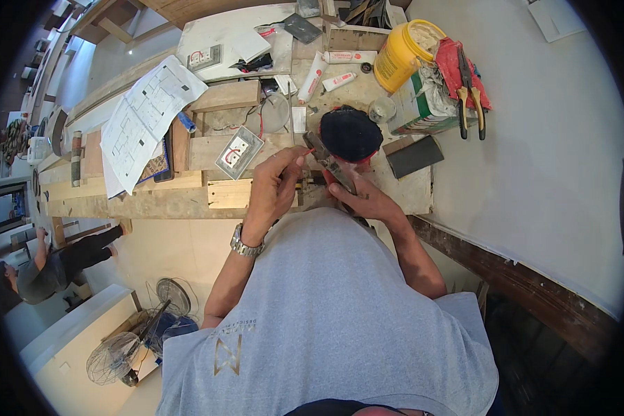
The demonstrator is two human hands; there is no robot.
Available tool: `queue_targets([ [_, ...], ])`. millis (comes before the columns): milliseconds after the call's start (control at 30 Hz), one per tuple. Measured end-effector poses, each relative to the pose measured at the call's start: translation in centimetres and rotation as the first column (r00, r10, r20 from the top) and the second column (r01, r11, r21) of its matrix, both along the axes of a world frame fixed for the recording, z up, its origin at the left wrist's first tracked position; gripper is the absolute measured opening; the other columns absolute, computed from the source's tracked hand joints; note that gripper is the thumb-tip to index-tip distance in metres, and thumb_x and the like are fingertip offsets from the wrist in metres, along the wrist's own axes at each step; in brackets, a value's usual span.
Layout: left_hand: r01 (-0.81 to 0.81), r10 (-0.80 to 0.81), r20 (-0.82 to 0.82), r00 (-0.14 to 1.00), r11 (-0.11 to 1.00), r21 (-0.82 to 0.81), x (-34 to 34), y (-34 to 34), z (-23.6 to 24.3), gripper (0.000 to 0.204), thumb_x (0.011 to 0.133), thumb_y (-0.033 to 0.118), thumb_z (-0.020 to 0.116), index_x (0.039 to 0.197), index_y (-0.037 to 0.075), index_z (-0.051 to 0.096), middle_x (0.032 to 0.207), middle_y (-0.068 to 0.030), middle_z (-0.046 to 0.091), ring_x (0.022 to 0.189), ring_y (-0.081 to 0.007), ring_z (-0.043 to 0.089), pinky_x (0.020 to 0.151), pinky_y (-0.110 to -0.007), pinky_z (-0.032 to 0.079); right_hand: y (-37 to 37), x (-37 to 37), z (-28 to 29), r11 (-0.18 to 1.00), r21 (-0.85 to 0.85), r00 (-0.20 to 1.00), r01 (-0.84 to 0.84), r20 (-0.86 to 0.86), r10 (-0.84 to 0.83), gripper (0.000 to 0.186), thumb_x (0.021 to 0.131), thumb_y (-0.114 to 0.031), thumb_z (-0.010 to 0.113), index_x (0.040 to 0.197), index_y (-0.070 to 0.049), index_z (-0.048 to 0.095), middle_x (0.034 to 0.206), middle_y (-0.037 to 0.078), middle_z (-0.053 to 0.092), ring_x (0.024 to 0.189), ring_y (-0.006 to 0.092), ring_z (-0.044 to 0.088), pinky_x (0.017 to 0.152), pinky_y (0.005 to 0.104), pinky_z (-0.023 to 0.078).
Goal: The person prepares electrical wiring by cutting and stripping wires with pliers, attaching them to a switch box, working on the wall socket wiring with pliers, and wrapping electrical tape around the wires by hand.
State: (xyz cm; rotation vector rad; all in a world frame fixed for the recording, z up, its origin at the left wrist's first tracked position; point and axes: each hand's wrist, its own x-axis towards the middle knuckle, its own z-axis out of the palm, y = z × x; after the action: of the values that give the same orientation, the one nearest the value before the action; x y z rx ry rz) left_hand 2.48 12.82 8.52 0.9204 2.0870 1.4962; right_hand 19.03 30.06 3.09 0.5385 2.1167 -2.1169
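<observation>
My left hand (277,184) pinches the end of a short red wire (310,151) at the jaws of a dark metal hand tool (326,158), which looks like pliers or a stripper. My right hand (366,201) grips the tool's red handles from below, fingers wrapped round. Just beyond lies a dark, bowl-shaped cloth item (349,128) with red at its underside. A socket in a grey box (237,154) rests left of my left hand. A pale wooden block (229,193) lies by my left wrist.
The worktable (173,206) holds printed plans (149,118), white tubes (350,57), a yellow tub (395,55), yellow-handled pliers (470,97) on a red bag, and a dark pad (414,156). Another person (48,267) is at the left. Fans (116,358) stand lower left.
</observation>
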Motion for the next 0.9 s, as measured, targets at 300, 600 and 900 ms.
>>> queue_targets([
  [300, 0.049, -0.054, 0.045, 0.998, 0.992, 0.12, 0.8, 0.1, 0.0, 0.018, 0.108, 0.009, 0.062, 0.119, -0.001, 0.072, 0.084, -0.0069, 0.067, 0.073, -0.0106, 0.06, 0.066, -0.027, 0.049, -1.8, -0.4, 1.2, 0.991, 0.108, 0.996, 0.08, -0.045, -0.075, 0.044, 0.102, -0.037, 0.072, 0.118, 0.003, 0.067, 0.098, 0.009, 0.071, 0.093, 0.0155, 0.061, 0.087, 0.0364, 0.052],
  [600, 0.043, -0.039, 0.041, 0.998, 0.996, -0.084, 1.1, 1.6, 1.6, 0.016, 0.109, 0.012, 0.062, 0.115, 0.001, 0.071, 0.082, 0.0007, 0.067, 0.071, -0.0058, 0.055, 0.062, -0.027, 0.043, -2.2, -1.4, -1.8, 0.953, 0.175, 0.961, 0.248, -0.166, -0.22, 0.029, 0.101, -0.027, 0.075, 0.103, 0.0, 0.064, 0.086, 0.003, 0.064, 0.08, 0.0153, 0.057, 0.075, 0.0349, 0.05],
  [900, 0.089, -0.185, 0.362, 0.914, 0.96, 0.265, -2.1, 2.0, -1.0, 0.019, 0.107, 0.022, 0.068, 0.106, 0.002, 0.07, 0.085, 0.0067, 0.064, 0.075, -0.0029, 0.048, 0.065, -0.025, 0.037, -2.1, -1.3, 0.1, 0.985, 0.079, 0.986, 0.154, -0.075, -0.148, 0.04, 0.1, -0.027, 0.075, 0.123, 0.004, 0.066, 0.102, 0.015, 0.074, 0.093, 0.0208, 0.066, 0.086, 0.0388, 0.053],
])
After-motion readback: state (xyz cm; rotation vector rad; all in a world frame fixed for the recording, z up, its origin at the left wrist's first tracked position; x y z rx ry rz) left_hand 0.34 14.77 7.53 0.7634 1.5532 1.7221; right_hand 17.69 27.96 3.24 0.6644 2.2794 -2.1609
